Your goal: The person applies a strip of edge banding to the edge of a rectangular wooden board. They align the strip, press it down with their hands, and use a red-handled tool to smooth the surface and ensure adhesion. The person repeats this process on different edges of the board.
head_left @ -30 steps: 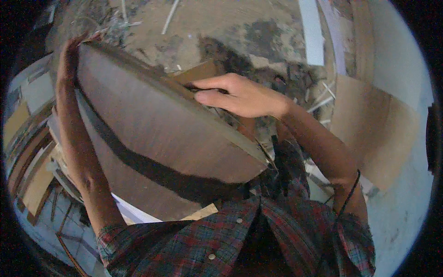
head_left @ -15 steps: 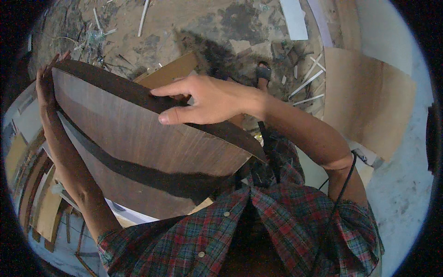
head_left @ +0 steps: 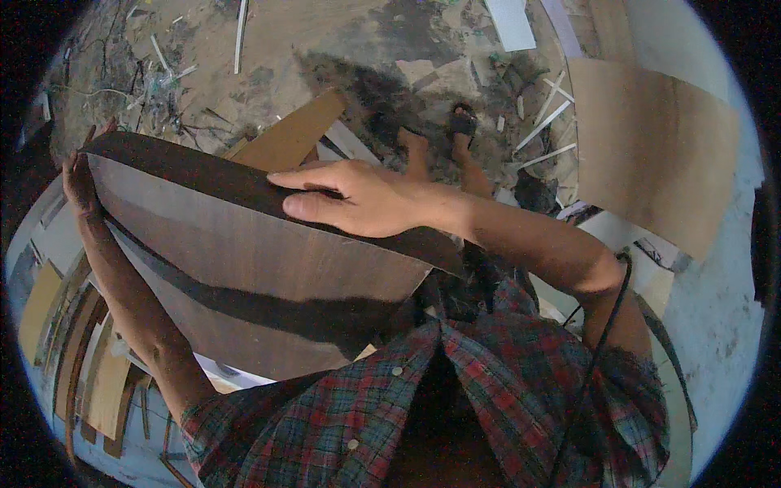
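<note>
Across the person's front, tilted, sits a dark brown panel (head_left: 244,244), its long axis running from out at the far left back toward the shirt (head_left: 325,407) on the near right. That slant is the main thing: the two hands meet it at really different spots. Left hand (head_left: 80,185) is way out at the far-left end, up against the corner, arm stretched along that side; its fingers are mostly hidden, so no clue how tightly they're curled. Right hand (head_left: 350,195) is closer in, roughly midway along the upper edge, fingers stretched over the thick dark side and thumb by the face, with a small gap between them, so it's more laid on than clamped. It's also the nearer one to the near-right end.

A dark band crosses the face; shadow or gap, hard to say, and what bears the weight isn't visible. Beyond the upper edge there's a tan board (head_left: 297,130), then a stained floor (head_left: 342,28) with white strips (head_left: 541,126). Plywood (head_left: 651,154) is off right, stacked wood (head_left: 106,382) left.
</note>
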A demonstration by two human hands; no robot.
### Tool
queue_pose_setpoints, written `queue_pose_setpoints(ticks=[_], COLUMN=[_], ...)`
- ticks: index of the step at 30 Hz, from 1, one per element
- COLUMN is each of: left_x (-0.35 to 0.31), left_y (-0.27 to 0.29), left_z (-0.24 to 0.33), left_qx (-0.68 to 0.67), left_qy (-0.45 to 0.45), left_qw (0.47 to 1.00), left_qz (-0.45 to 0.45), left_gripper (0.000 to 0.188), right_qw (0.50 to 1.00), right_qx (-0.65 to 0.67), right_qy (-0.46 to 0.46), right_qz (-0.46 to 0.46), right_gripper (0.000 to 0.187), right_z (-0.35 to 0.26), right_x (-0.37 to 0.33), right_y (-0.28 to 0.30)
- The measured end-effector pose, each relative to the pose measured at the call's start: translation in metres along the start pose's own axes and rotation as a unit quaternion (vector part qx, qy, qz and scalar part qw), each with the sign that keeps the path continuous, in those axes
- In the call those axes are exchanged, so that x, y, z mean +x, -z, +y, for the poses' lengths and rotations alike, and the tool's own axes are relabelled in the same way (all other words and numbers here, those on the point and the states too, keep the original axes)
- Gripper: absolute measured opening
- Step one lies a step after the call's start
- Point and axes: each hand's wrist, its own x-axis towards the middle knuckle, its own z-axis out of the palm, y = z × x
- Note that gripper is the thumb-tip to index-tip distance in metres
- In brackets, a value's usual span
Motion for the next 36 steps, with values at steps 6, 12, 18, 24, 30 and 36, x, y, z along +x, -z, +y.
queue_pose_setpoints(ticks=[6,12,18,24,30,36], left_x=[0.001,0.007,0.01,-0.004,-0.02,-0.031], left_y=[0.004,0.004,0.0,0.001,-0.059,-0.068], left_z=[-0.003,-0.005,-0.008,-0.022,0.027,0.032], left_qx=[0.014,0.016,0.02,0.048,-0.177,-0.222], left_qy=[-0.007,-0.014,-0.018,-0.063,0.007,0.025], left_qw=[1.0,1.0,0.999,0.991,0.984,0.974], left_qz=[0.014,0.023,0.032,0.106,0.001,0.034], left_gripper=[0.079,0.071,0.064,0.058,0.076,0.082], right_qw=[0.997,0.998,0.997,0.994,0.994,0.997], right_qx=[0.018,0.027,-0.006,-0.064,-0.092,-0.071], right_qy=[-0.046,-0.059,-0.066,-0.092,-0.06,-0.003], right_qz=[-0.051,0.001,0.038,0.008,-0.025,-0.042], right_gripper=[0.053,0.054,0.053,0.049,0.05,0.053], right_z=[0.001,0.008,0.004,-0.014,-0.026,-0.033], right_x=[-0.036,-0.049,-0.072,-0.075,-0.042,0.029], right_y=[0.025,0.014,0.013,0.017,0.018,0.002])
